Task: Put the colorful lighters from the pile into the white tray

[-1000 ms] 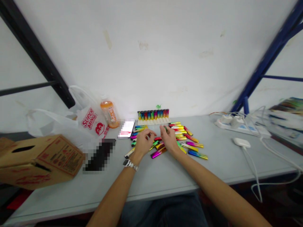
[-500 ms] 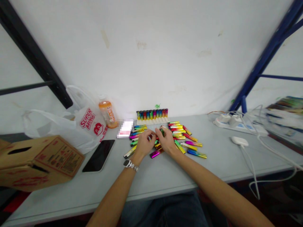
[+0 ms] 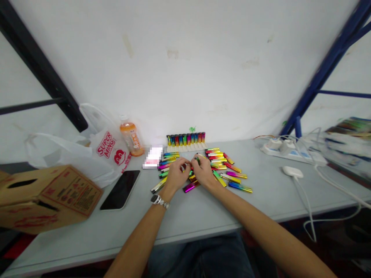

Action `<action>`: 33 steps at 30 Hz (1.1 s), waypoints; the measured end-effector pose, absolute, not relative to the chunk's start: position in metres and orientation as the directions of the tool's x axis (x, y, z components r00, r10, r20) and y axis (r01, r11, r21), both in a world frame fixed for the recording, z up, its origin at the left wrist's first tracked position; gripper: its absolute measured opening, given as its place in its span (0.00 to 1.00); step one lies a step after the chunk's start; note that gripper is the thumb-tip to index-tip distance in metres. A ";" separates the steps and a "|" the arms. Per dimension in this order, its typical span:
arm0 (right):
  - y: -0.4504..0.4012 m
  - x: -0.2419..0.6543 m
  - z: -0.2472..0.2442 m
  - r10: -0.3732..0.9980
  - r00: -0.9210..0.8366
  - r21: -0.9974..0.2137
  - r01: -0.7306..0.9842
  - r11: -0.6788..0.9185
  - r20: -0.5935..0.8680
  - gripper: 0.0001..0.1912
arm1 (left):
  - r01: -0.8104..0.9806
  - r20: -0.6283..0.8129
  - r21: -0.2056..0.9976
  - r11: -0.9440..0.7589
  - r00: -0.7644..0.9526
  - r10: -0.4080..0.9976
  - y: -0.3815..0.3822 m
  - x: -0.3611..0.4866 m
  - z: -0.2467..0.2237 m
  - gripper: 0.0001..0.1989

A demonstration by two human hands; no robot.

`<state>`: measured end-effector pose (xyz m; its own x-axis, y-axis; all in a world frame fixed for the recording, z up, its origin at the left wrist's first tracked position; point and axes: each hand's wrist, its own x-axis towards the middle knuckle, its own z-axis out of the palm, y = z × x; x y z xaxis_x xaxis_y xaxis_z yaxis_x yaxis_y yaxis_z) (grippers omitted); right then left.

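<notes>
Over a spread of shiny, multicoloured metallic lighters (image 3: 240, 187), my two hands meet fingertip to fingertip. My right hand (image 3: 202, 170) is closed around what looks like a lighter (image 3: 197, 158), of which only a dark green end shows. My left hand (image 3: 177, 173) has its fingers curled in a pinch beside it; whatever they grip is too small and covered to make out. More lighters lie under and on both sides of the hands, such as a magenta one (image 3: 190, 186) in front. Behind them a row of lighters (image 3: 184, 139) stands upright against the wall in a white holder (image 3: 188, 148).
On the left are a cardboard box (image 3: 69, 193), a phone (image 3: 120, 191), a plastic bag (image 3: 95, 154), an orange drink bottle (image 3: 131, 139) and a blurred-out card (image 3: 153, 157). To the right lie a power strip (image 3: 292, 153), a white charger (image 3: 292, 172) and loose cables.
Both hands stay in nearly the same place, with only slight finger movement; the right fingers have shifted a little on the dark green end. The view has moved slightly.
</notes>
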<state>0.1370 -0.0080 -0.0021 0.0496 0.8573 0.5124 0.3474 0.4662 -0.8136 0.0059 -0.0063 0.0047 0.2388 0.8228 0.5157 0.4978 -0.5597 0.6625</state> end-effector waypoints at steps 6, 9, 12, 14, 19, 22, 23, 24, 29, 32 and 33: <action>-0.012 0.138 -0.001 0.860 0.061 -0.834 0.286 0.472 0.507 0.14 | 0.352 0.549 0.747 -0.564 0.152 0.822 -0.009 0.009 0.008 0.07; -0.015 0.138 -0.002 0.874 0.059 -0.863 0.202 0.463 0.483 0.14 | 0.240 0.524 0.803 -0.546 0.151 0.838 -0.007 0.011 0.008 0.12; -0.015 0.138 -0.003 0.895 0.069 -0.892 0.148 0.427 0.440 0.15 | 0.135 0.474 0.855 -0.500 0.188 0.861 -0.001 0.014 0.009 0.14; -0.014 0.139 -0.003 0.906 0.071 -0.905 0.120 0.408 0.418 0.16 | 0.079 0.437 0.883 -0.462 0.220 0.872 0.005 0.014 0.013 0.14; -0.008 0.144 0.002 0.928 0.054 -0.929 -0.001 0.370 0.370 0.17 | 0.049 0.351 0.918 -0.394 0.364 0.863 0.018 0.014 0.032 0.16; -0.005 0.149 0.006 0.937 0.109 -0.942 -0.014 0.336 0.332 0.18 | 0.140 0.294 0.907 -0.397 0.465 0.835 0.025 0.017 0.047 0.14; -0.004 0.151 0.008 0.941 0.129 -0.949 -0.005 0.315 0.312 0.19 | 0.176 0.272 0.898 -0.403 0.500 0.822 0.027 0.019 0.053 0.12; -0.004 0.153 0.010 0.945 0.146 -0.955 0.009 0.295 0.293 0.19 | 0.215 0.245 0.885 -0.412 0.537 0.807 0.030 0.021 0.058 0.11; 0.000 0.173 0.024 0.875 0.289 -0.919 0.190 0.345 0.388 0.20 | 0.356 0.249 0.768 -0.532 0.600 0.761 0.060 0.032 0.082 0.10; -0.001 0.188 0.031 0.810 0.388 -0.896 0.258 0.363 0.440 0.19 | 0.501 0.381 0.587 -0.636 0.522 0.763 0.094 0.036 0.092 0.08; -0.001 0.192 0.033 0.802 0.403 -0.895 0.263 0.361 0.441 0.20 | 0.559 0.409 0.515 -0.650 0.506 0.760 0.106 0.037 0.093 0.07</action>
